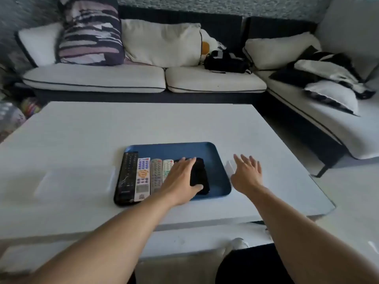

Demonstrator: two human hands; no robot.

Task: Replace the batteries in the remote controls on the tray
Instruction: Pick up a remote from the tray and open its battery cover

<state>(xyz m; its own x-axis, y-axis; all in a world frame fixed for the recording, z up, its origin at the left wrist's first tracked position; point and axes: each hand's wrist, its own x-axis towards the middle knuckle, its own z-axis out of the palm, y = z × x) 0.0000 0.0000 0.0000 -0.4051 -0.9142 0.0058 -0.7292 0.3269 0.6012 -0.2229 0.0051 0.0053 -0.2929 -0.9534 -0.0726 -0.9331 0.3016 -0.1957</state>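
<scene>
Left hand on a black remote at the tray's middle; right hand spread open over the counter.

The blue tray point(205, 149) sits at the frame's centre on the white counter point(143, 124), its upper half and right strip bare. Four remotes lie side by side along its left: black point(127, 177), white point(142, 178), grey point(156, 174), pale point(167, 168). The left hand point(180, 179) lies over a black remote point(200, 177), fingers extended, thumb at its near end. The right hand point(247, 174) hovers just right of the tray, fingers apart, holding nothing. A sofa point(131, 76) with cushions lines the upper frame.
</scene>
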